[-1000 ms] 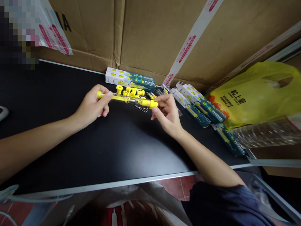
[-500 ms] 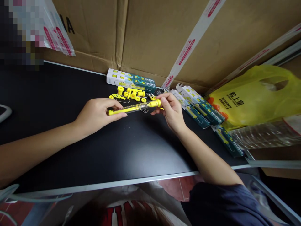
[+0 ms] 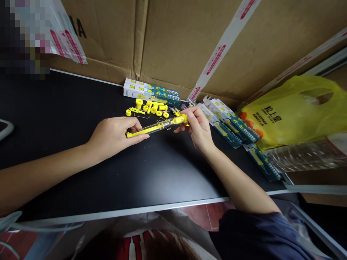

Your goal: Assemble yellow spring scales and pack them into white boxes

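Between my two hands, a yellow spring scale [image 3: 159, 126] with a clear tube is held above the black tabletop, its right end slightly higher. My left hand [image 3: 112, 135] grips the scale's left end between thumb and fingers. At the other end, the thumb and fingers of my right hand [image 3: 199, 126] pinch the yellow cap. Just behind the scale lie loose yellow plastic parts [image 3: 154, 107], among them caps, rings and slides. A thin metal hook [image 3: 142, 116] lies in front of them. More small metal pieces sit partly hidden behind the scale.
Printed spring scale boxes [image 3: 150, 93] stand stacked at the back, and several more boxes [image 3: 227, 122] lie to the right. Beyond those is a yellow plastic bag [image 3: 295, 115]. A large cardboard box [image 3: 184, 43] walls off the back of the black table [image 3: 130, 177]. A white-edged object [image 3: 7, 130] rests far left.
The left end of the spring scale has dropped slightly toward me with my left hand, so the scale tilts more. My right hand stays nearly in place on the cap.
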{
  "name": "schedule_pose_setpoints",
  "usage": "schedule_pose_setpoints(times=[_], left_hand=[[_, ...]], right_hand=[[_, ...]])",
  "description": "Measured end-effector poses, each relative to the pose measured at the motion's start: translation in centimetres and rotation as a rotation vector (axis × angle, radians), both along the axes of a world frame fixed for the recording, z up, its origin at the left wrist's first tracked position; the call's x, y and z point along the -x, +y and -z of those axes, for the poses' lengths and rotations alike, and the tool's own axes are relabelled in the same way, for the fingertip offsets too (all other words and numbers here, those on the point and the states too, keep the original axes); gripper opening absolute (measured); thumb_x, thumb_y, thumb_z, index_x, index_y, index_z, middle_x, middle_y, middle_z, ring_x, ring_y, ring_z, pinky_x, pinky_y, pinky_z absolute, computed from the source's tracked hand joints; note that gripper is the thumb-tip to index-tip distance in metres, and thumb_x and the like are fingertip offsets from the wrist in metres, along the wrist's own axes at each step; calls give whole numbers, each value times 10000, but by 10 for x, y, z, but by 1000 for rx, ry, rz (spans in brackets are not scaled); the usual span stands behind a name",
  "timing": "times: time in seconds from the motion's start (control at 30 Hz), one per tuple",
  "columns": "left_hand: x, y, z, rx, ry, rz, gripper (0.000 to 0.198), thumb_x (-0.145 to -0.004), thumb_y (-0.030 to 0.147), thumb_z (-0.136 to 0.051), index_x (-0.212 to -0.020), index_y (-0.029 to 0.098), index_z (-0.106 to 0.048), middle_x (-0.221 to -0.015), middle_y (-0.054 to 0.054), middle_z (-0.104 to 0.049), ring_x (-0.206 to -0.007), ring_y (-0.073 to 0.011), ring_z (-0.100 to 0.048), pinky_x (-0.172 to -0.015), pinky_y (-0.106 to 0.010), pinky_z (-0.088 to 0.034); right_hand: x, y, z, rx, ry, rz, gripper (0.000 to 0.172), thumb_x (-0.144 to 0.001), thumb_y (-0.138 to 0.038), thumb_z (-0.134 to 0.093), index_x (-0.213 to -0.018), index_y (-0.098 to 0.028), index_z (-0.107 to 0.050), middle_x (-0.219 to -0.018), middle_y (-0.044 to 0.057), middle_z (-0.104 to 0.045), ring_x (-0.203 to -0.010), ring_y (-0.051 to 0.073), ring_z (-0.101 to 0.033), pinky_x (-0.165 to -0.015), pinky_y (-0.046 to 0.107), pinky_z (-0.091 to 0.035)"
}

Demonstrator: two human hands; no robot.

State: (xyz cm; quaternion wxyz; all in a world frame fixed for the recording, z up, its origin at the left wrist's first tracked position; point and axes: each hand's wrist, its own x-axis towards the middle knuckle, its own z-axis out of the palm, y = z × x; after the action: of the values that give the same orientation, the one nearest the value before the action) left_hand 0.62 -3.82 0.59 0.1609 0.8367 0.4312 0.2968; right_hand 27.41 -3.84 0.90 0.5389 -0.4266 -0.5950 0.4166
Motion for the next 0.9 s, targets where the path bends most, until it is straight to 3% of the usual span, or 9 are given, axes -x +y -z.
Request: schedule_pose_setpoints(times=[0.17, 0.27, 0.33, 0.43, 0.5, 0.63, 0.9], left_hand=[[-3, -3, -6, 34, -36, -30, 279, -815, 456, -669, -747, 186, -683, -658, 15, -611, -590, -125, -512, -587, -263, -334], [-7, -9, -10, 102, -94, 32, 269, -789, 438, -673, -723, 177, -666, -725, -12, -649, -670, -149, -572, -638, -273, -402], [-9, -14, -11, 317, -199, 142, 254, -826, 407, -634, -911, 171, -675, -765, -16, -687, -674, -151, -605, -647, -274, -448], [-13, -16, -10, 634, -345, 319, 448, -840, 367, -640, -1233, 157, -599, -869, -44, -735, -702, -160, -652, -659, -285, -506], [-15, -15, -8, 760, -405, 365, 538, -818, 348, -684, -1305, 148, -575, -932, -70, -744, -698, -159, -657, -649, -290, -525], [-17, -8, -4, 882, -484, 349, 558, -821, 355, -709, -1322, 136, -601, -941, -93, -757, -641, -141, -640, -571, -263, -513], [-18, -4, 4, 932, -572, 282, 502, -903, 402, -658, -1337, 155, -608, -1094, -136, -775, -629, -117, -656, -579, -240, -509]], right_hand=[[-2, 1, -2, 85, -12, -63, 420, -793, -576, -749, -953, -229, -575, -719, -63, -489, -560, 66, -497, -549, 238, -598], [-1, 1, -4, 99, 6, -89, 407, -795, -556, -756, -920, -215, -572, -704, -68, -491, -555, 57, -490, -571, 238, -607], [2, -1, -4, 104, 25, -108, 407, -796, -553, -758, -917, -214, -569, -708, -69, -491, -554, 55, -493, -580, 246, -615], [6, -4, -3, 108, 37, -115, 401, -793, -546, -764, -920, -216, -575, -711, -69, -491, -557, 57, -494, -582, 252, -623], [7, -4, -1, 113, 37, -106, 403, -787, -547, -768, -917, -217, -578, -711, -70, -490, -557, 57, -490, -584, 251, -625], [7, -2, 2, 116, 24, -91, 409, -785, -552, -768, -920, -216, -578, -713, -70, -495, -551, 52, -485, -580, 241, -621], [7, -2, 2, 218, 163, -107, 408, -792, -504, -780, -1025, -221, -600, -666, -80, -560, -561, 69, -540, -594, 261, -628]])
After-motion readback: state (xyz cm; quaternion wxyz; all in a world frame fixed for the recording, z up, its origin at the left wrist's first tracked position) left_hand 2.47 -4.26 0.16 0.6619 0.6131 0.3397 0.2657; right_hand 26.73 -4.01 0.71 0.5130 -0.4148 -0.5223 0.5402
